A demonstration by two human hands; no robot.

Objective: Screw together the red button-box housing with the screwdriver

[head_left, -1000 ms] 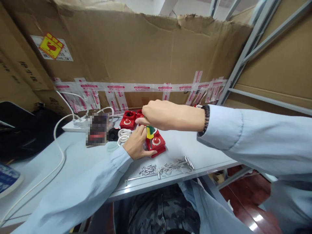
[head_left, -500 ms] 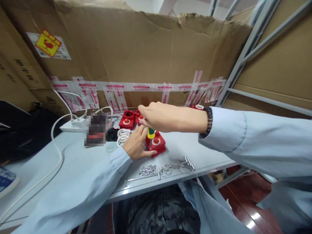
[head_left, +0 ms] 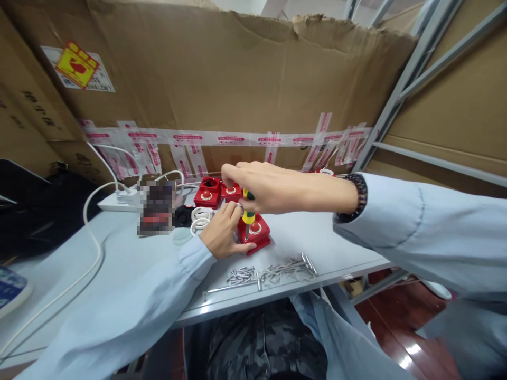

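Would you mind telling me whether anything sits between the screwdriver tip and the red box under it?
Nothing visible does: the screwdriver in the right hand points straight down onto the red box, which the left hand steadies.

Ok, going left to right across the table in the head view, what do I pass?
White power strip → black round part → white rings → left hand → red box it grips, under the screwdriver → beaded bracelet on the right wrist.
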